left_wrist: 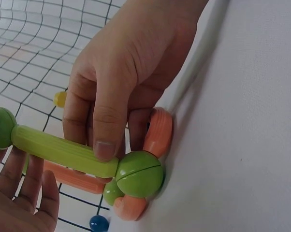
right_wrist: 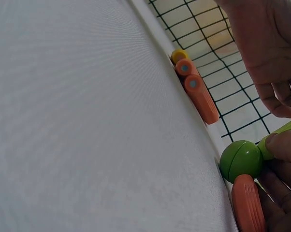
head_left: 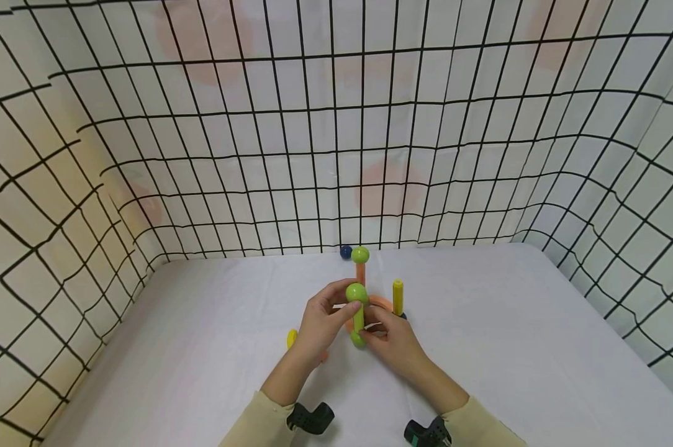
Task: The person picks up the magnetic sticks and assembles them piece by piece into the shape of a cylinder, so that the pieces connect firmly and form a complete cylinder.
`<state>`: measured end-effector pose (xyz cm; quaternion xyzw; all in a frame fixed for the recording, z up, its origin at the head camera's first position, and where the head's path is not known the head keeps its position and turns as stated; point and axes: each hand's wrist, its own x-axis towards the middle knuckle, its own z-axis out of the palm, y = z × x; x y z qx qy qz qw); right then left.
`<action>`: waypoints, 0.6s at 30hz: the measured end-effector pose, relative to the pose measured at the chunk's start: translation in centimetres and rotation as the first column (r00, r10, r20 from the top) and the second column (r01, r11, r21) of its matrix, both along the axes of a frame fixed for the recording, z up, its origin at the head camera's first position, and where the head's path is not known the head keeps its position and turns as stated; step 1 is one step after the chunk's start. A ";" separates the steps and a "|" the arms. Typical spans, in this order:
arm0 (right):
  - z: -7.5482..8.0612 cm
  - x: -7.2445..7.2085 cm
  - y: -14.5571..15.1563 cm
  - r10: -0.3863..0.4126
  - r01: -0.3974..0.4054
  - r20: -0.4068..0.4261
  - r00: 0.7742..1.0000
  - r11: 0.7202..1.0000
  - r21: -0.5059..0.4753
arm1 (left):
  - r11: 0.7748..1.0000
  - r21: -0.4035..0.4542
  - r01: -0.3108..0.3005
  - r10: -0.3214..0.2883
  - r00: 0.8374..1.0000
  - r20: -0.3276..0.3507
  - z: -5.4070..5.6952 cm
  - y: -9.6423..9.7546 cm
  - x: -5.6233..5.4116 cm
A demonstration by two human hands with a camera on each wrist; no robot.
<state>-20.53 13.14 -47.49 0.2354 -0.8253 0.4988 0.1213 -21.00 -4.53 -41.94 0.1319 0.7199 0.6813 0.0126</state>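
Note:
A yellow-green toy building rod (head_left: pixel 359 320) stands upright between the hands, with a green ball (head_left: pixel 356 292) on top and another green ball (left_wrist: pixel 139 175) at its foot. My left hand (head_left: pixel 322 316) holds the top ball and the rod end under it, its thumb in front. Low on the rod, my right hand (head_left: pixel 395 341) pinches it just above the lower ball. That ball meets an orange piece (right_wrist: pixel 248 205) near the cloth. Behind, an orange rod (head_left: pixel 361 274) rises to a third green ball (head_left: pixel 360 254).
A curved orange piece (head_left: pixel 381 302) runs towards a yellow rod (head_left: pixel 398 298), upright on a dark blue ball (head_left: pixel 404 316). Another blue ball (head_left: pixel 346 252) lies near the back. Loose orange rods (right_wrist: pixel 202 101) and a yellow piece (head_left: pixel 292 338) lie left. Black-gridded netting surrounds the white-covered table (head_left: pixel 537 347).

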 end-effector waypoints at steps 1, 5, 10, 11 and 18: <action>0.0 0.0 0.0 0.003 -0.003 -0.006 1.000 1.000 -0.002 | 1.000 0.001 0.000 0.000 1.000 -0.001 0.0 0.0 0.0; -0.2 -0.1 0.0 0.009 -0.009 -0.022 1.000 1.000 -0.005 | 1.000 -0.001 0.000 0.000 1.000 -0.003 0.0 0.0 0.0; -0.4 -0.3 0.0 0.005 -0.005 -0.034 0.999 1.000 0.003 | 1.000 -0.009 -0.004 0.004 1.000 -0.002 0.0 0.0 0.0; -0.3 -0.3 0.0 0.003 -0.003 -0.035 0.999 1.000 0.004 | 1.000 -0.010 -0.005 0.005 1.000 -0.001 0.0 0.0 0.0; -0.3 -0.3 0.0 -0.005 0.005 -0.022 1.000 1.000 0.004 | 1.000 -0.013 -0.003 0.003 1.000 0.003 0.0 0.0 0.0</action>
